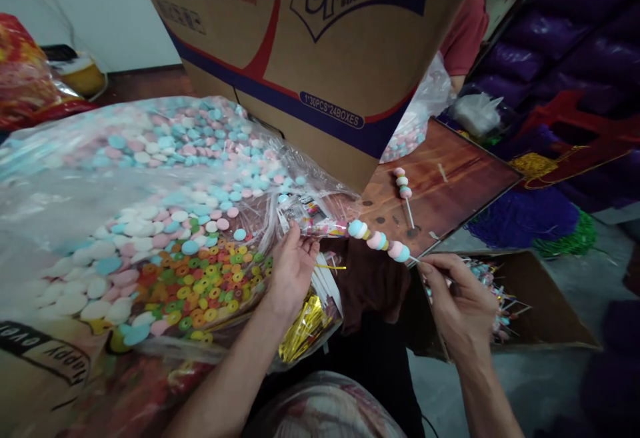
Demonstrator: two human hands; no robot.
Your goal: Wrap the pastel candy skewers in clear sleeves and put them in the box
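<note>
My right hand (463, 301) pinches the white stick of a candy skewer (379, 241). Pink, blue and white round candies alternate on it with darker yellowish pieces. The skewer's far end is at the mouth of a small printed clear bag (327, 227), which the fingers of my left hand (296, 266) hold. Whether the tip is inside the bag I cannot tell. Left of that hand lie loose gummy rings (200, 285) and many pastel candies (200, 135) on and under clear plastic. Gold twist ties (306, 328) and white sticks (326, 286) sit just below my left hand.
A large printed cardboard box (280, 71) stands at the back. Another short candy skewer (403, 188) lies on the brown table (450, 165). At lower right, an open carton (550, 311) holds wrapped skewers. A person in a red sleeve (465, 35) is behind the box.
</note>
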